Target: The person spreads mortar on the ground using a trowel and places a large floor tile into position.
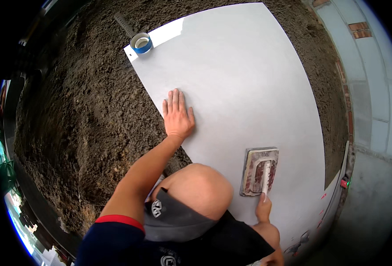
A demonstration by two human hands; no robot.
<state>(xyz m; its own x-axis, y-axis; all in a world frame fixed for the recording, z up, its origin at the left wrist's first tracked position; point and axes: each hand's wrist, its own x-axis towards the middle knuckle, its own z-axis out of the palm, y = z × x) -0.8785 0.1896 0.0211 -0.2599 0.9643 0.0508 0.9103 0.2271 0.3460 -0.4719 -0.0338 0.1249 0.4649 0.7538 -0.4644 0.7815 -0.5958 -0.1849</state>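
Note:
A large smooth white-grey slab [249,88] lies on rough dark mortar. My left hand [177,116] is pressed flat on the slab near its left edge, fingers stretched out. My right hand [263,208] grips the handle of a rectangular float [259,172], which rests with its face on the slab, right of my bent knee. The float's plate is pale and stained with reddish patches. At the slab's far left corner sits a round blue-and-white object [142,43] with a ridged grey, handle-like part pointing away; its exact kind is unclear.
Uneven brown mortar [107,102] spreads left of the slab and along its far right edge. A pale block wall [368,88] with some brick pieces stands on the right. A small device with red and green colours [345,183] is near the right edge. My knee [200,190] is over the slab's near edge.

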